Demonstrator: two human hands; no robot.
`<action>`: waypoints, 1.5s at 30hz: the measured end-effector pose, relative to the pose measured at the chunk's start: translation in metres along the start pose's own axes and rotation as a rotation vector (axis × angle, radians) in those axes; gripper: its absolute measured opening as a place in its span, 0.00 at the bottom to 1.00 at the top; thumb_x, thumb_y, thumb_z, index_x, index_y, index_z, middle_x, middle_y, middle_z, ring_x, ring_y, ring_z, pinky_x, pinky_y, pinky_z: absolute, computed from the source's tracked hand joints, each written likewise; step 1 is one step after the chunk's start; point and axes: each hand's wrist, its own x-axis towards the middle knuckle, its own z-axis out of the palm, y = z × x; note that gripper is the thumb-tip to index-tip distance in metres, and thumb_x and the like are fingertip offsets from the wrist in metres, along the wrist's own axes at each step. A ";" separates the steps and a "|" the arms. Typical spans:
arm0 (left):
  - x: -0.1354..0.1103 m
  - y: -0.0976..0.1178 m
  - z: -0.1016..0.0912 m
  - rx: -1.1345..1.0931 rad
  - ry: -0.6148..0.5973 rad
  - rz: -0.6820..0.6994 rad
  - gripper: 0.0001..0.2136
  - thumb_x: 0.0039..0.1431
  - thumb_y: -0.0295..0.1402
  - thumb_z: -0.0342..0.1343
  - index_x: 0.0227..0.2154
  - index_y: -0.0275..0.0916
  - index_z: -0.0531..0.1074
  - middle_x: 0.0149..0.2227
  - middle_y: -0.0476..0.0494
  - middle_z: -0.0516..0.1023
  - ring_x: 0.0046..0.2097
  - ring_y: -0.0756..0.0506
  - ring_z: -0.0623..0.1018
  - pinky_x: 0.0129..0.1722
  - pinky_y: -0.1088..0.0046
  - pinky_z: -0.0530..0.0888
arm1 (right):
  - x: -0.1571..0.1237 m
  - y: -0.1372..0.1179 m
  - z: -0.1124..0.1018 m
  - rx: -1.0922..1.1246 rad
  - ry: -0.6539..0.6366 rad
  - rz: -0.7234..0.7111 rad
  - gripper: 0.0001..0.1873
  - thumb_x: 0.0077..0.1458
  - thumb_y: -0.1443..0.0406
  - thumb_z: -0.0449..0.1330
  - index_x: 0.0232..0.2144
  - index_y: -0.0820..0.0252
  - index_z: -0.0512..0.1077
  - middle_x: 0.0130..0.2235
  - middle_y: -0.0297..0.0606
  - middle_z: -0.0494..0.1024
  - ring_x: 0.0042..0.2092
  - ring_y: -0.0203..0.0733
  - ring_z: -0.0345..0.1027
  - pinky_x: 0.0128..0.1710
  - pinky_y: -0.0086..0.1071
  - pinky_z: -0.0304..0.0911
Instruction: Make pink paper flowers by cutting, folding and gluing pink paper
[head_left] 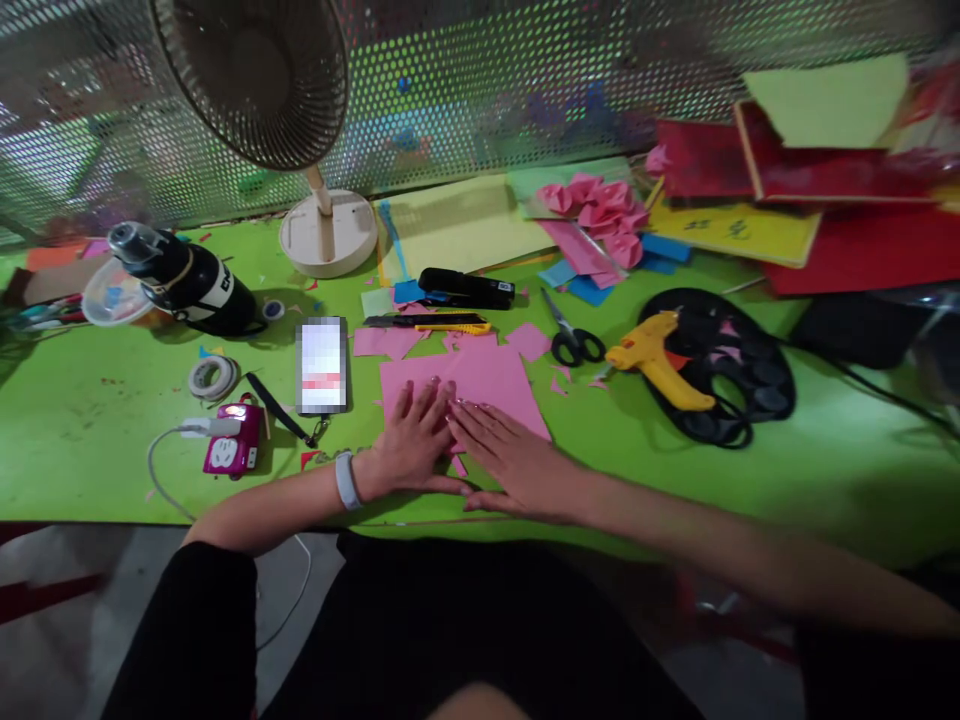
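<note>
Pink paper (491,377) lies on the green table in front of me, partly covered by both hands. My left hand (411,440) rests flat on its left part with the fingers stretched out. My right hand (517,458) lies flat on the lower right part, its fingertips close to those of the left. The thumbs meet near the table's front edge. Just beyond the paper are a yellow and black box cutter (427,321), a black stapler (466,288) and smaller pink paper pieces (529,341). Scissors (574,338) with black handles lie to the right.
A yellow glue gun (660,360) rests on a black palette (772,370) at right. Folded pink paper flowers (600,215) sit at the back. On the left are a phone (322,365), tape roll (212,377), purple power adapter (234,440), black bottle (199,285) and fan (330,235).
</note>
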 end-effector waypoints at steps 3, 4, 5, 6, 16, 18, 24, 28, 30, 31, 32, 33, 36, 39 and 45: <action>-0.002 -0.003 0.000 -0.005 0.017 0.031 0.55 0.51 0.72 0.37 0.71 0.34 0.44 0.72 0.24 0.37 0.73 0.25 0.37 0.67 0.37 0.39 | -0.012 0.007 0.009 0.016 -0.039 -0.007 0.59 0.59 0.37 0.46 0.71 0.68 0.22 0.72 0.58 0.40 0.72 0.59 0.39 0.69 0.53 0.42; -0.003 -0.004 -0.001 -0.007 0.017 0.040 0.54 0.52 0.71 0.38 0.71 0.35 0.43 0.73 0.26 0.36 0.73 0.26 0.36 0.68 0.38 0.39 | -0.017 0.009 0.008 0.018 -0.051 -0.004 0.58 0.60 0.37 0.47 0.70 0.68 0.22 0.73 0.57 0.39 0.73 0.59 0.38 0.69 0.53 0.43; -0.004 -0.005 -0.001 -0.008 0.014 0.044 0.52 0.54 0.70 0.38 0.71 0.37 0.42 0.73 0.28 0.34 0.73 0.27 0.35 0.68 0.39 0.39 | -0.022 0.011 0.006 0.020 -0.061 0.002 0.58 0.60 0.38 0.47 0.70 0.67 0.21 0.73 0.57 0.39 0.73 0.59 0.38 0.69 0.53 0.44; -0.005 -0.006 -0.002 -0.006 0.010 0.043 0.49 0.56 0.68 0.39 0.72 0.39 0.41 0.73 0.31 0.33 0.73 0.29 0.35 0.69 0.40 0.39 | -0.025 0.012 0.003 0.024 -0.070 0.008 0.57 0.61 0.39 0.47 0.70 0.67 0.21 0.73 0.57 0.39 0.73 0.58 0.38 0.69 0.53 0.45; 0.005 -0.021 -0.003 0.012 -0.037 0.005 0.36 0.66 0.57 0.39 0.71 0.47 0.42 0.74 0.40 0.37 0.74 0.34 0.38 0.70 0.45 0.39 | -0.019 0.022 -0.002 0.037 -0.086 0.047 0.55 0.62 0.40 0.47 0.71 0.66 0.24 0.73 0.55 0.39 0.73 0.58 0.38 0.70 0.53 0.44; 0.011 -0.027 -0.006 0.009 -0.053 0.015 0.36 0.66 0.58 0.39 0.71 0.47 0.43 0.74 0.41 0.38 0.74 0.35 0.38 0.70 0.45 0.39 | -0.016 0.027 -0.002 0.040 -0.090 0.049 0.55 0.62 0.40 0.47 0.71 0.65 0.25 0.73 0.54 0.38 0.73 0.58 0.37 0.70 0.54 0.44; 0.021 -0.037 -0.016 0.023 -0.080 0.028 0.39 0.64 0.61 0.38 0.71 0.44 0.46 0.74 0.39 0.38 0.74 0.36 0.40 0.70 0.46 0.39 | -0.010 0.037 -0.004 0.043 -0.085 0.049 0.53 0.63 0.41 0.47 0.71 0.63 0.24 0.73 0.51 0.34 0.73 0.57 0.35 0.70 0.54 0.43; 0.015 -0.030 -0.021 0.001 -0.097 0.060 0.42 0.61 0.64 0.39 0.71 0.45 0.42 0.74 0.41 0.36 0.74 0.34 0.39 0.70 0.44 0.37 | -0.009 0.036 -0.005 0.040 -0.062 0.053 0.55 0.62 0.40 0.48 0.71 0.65 0.24 0.73 0.52 0.35 0.73 0.58 0.36 0.70 0.54 0.42; 0.009 -0.024 -0.023 -0.006 -0.111 0.098 0.43 0.60 0.65 0.40 0.71 0.47 0.42 0.74 0.41 0.35 0.74 0.33 0.38 0.70 0.43 0.36 | -0.008 0.034 -0.005 0.041 -0.053 0.053 0.56 0.61 0.39 0.48 0.71 0.65 0.24 0.73 0.52 0.35 0.73 0.58 0.35 0.70 0.54 0.42; 0.006 -0.020 -0.024 -0.006 -0.116 0.113 0.43 0.59 0.65 0.40 0.71 0.47 0.42 0.74 0.41 0.34 0.74 0.32 0.38 0.70 0.43 0.36 | -0.008 0.033 -0.006 0.041 -0.052 0.054 0.56 0.61 0.39 0.48 0.71 0.65 0.23 0.73 0.52 0.35 0.73 0.58 0.35 0.70 0.54 0.41; 0.004 -0.018 -0.025 -0.007 -0.118 0.124 0.44 0.59 0.66 0.40 0.71 0.47 0.42 0.74 0.40 0.33 0.74 0.32 0.38 0.69 0.42 0.37 | -0.008 0.032 -0.007 0.040 -0.053 0.057 0.56 0.61 0.39 0.48 0.71 0.65 0.23 0.73 0.52 0.35 0.73 0.58 0.34 0.70 0.54 0.41; 0.002 -0.016 -0.025 -0.008 -0.116 0.131 0.44 0.58 0.66 0.40 0.71 0.48 0.43 0.74 0.40 0.33 0.74 0.31 0.38 0.69 0.42 0.37 | -0.008 0.032 -0.007 0.038 -0.056 0.061 0.56 0.61 0.39 0.48 0.71 0.65 0.23 0.73 0.52 0.35 0.73 0.58 0.34 0.70 0.54 0.41; -0.002 -0.015 -0.028 -0.017 -0.107 0.153 0.44 0.58 0.66 0.42 0.71 0.48 0.41 0.74 0.41 0.32 0.74 0.32 0.39 0.70 0.44 0.38 | -0.008 0.031 -0.007 0.029 -0.069 0.073 0.56 0.61 0.39 0.47 0.71 0.65 0.23 0.73 0.52 0.35 0.73 0.58 0.34 0.70 0.54 0.42; -0.007 -0.018 -0.033 -0.022 -0.110 0.168 0.44 0.60 0.64 0.42 0.72 0.46 0.38 0.74 0.40 0.32 0.74 0.33 0.41 0.71 0.46 0.40 | -0.011 0.032 -0.006 0.013 -0.073 0.076 0.56 0.61 0.38 0.47 0.71 0.65 0.23 0.73 0.53 0.35 0.73 0.58 0.35 0.70 0.54 0.43; -0.030 -0.023 -0.047 -0.026 -0.148 0.162 0.46 0.60 0.64 0.40 0.72 0.40 0.35 0.73 0.34 0.38 0.74 0.35 0.44 0.71 0.47 0.40 | -0.031 0.037 -0.010 -0.042 -0.041 0.107 0.54 0.62 0.40 0.47 0.71 0.63 0.23 0.73 0.53 0.40 0.73 0.58 0.38 0.69 0.55 0.46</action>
